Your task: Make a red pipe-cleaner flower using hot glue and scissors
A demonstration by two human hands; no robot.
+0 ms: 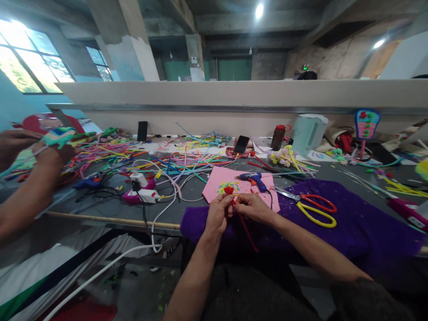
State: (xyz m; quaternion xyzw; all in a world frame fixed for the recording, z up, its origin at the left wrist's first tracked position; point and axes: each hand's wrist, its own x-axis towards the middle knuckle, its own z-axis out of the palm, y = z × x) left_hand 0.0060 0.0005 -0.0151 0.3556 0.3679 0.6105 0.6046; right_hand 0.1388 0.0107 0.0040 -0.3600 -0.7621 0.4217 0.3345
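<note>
My left hand (219,211) pinches a small red pipe-cleaner flower (229,191), its head showing above the fingertips. Close beside it, my right hand (252,207) has its fingers pressed together at a red pipe cleaner (247,232), whose long end hangs down below both hands. Behind the hands lies a pink sheet (214,180) with short yellow and green pieces (222,185) on it. A blue glue gun (257,180) rests on the same sheet. Right of my right hand, scissors (316,209) with red and yellow handles lie on a purple cloth (347,236).
Loose coloured pipe cleaners (187,161) cover the back of the table. A power strip (142,191) with plugs and white cables stands at left. Another person's hands (55,154) work at the far left. A kettle (307,133) and a bottle (278,137) stand at the back right.
</note>
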